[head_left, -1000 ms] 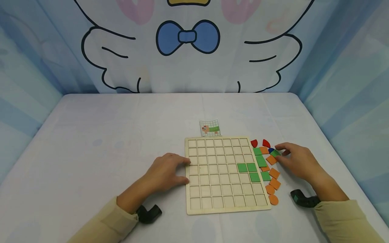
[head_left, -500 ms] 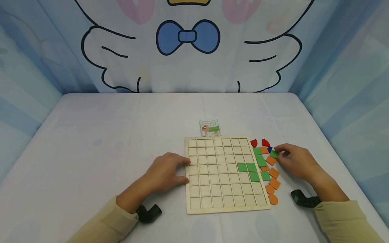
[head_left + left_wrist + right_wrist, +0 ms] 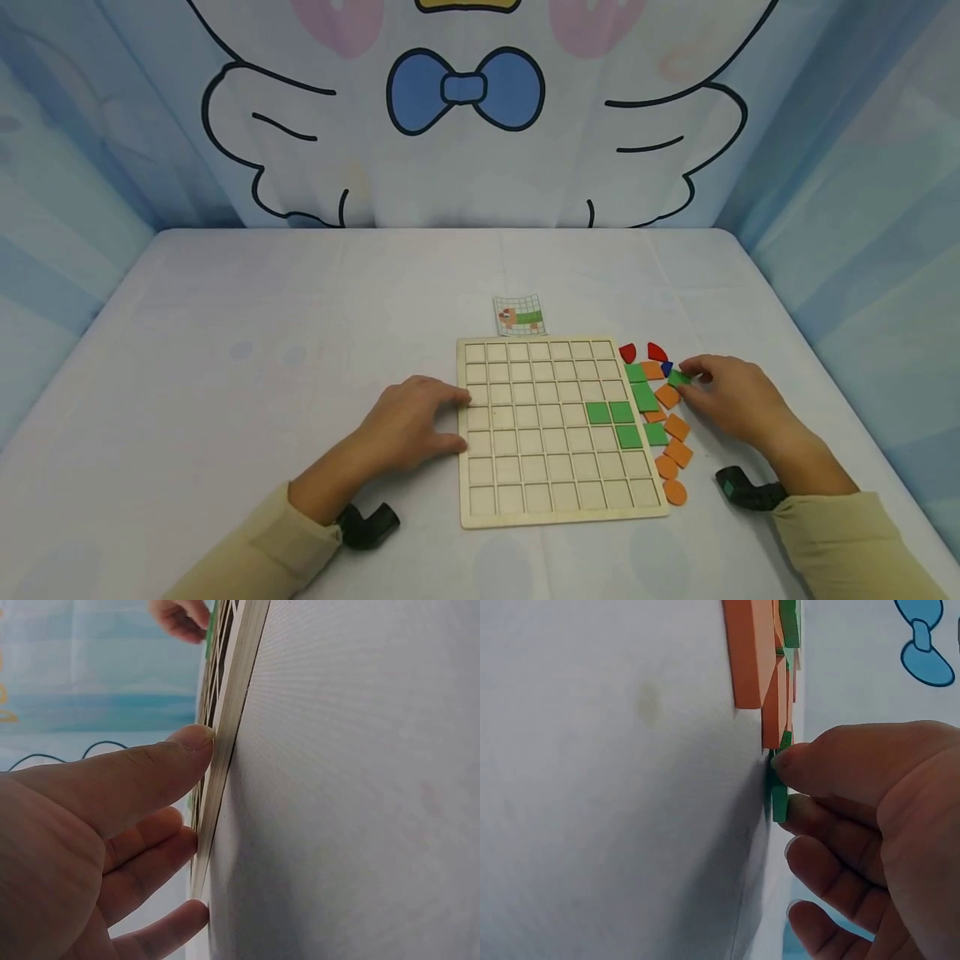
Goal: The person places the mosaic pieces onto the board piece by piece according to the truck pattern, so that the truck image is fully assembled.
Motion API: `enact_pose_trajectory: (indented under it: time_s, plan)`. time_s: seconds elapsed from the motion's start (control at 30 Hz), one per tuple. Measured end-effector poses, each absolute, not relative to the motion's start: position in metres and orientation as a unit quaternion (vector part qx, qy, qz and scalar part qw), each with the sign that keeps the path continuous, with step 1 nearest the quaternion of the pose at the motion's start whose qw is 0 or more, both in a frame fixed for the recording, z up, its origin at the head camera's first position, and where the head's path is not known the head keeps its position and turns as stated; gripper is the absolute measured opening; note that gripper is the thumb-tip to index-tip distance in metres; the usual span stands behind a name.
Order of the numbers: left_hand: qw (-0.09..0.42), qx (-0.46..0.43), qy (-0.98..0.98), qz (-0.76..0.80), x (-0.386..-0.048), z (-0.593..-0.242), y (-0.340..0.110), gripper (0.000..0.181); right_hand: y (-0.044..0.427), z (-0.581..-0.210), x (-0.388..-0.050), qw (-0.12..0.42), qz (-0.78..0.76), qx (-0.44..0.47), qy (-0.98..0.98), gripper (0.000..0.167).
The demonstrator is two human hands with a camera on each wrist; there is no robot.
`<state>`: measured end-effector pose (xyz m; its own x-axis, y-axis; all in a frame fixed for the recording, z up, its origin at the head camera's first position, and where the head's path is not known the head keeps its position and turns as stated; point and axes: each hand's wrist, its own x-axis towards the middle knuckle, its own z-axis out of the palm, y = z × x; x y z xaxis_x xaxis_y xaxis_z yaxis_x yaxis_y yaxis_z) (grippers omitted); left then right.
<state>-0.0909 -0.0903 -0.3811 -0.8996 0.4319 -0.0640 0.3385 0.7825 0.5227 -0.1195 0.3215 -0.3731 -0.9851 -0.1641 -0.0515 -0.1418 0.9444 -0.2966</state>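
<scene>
A square wooden grid board (image 3: 528, 442) lies on the table, with 3 green square tiles (image 3: 597, 413) in cells near its right side. My left hand (image 3: 408, 425) is at the board's left edge. In the left wrist view its thumb (image 3: 169, 761) touches that edge, the fingers extended and spread. Right of the board, my right hand (image 3: 738, 400) pinches a green square tile (image 3: 678, 378) between thumb and index finger. In the right wrist view this green tile (image 3: 780, 801) is seen edge-on, low over the tabletop, partly covered by the fingertips.
Loose orange squares (image 3: 677, 427), orange rounds (image 3: 675, 493), red pieces (image 3: 657, 352), a small blue piece (image 3: 667, 368) and more green tiles (image 3: 643, 397) crowd the board's right edge. A picture card (image 3: 521, 316) with a gridded animal design lies behind the board.
The green tile in my right fingers has shifted slightly, and the blue piece beside it has moved a little left. My left hand and the board look unmoved.
</scene>
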Motion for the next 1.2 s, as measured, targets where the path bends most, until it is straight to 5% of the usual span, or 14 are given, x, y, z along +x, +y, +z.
enact_pose_trajectory:
  time_s: [1.2]
  plan:
    - [0.087, 0.209, 0.94, 0.257, -0.091, -0.381, -0.091, 0.051, 0.271, -0.353, -0.09, 0.007, -0.211, -0.197, 0.957, 0.027]
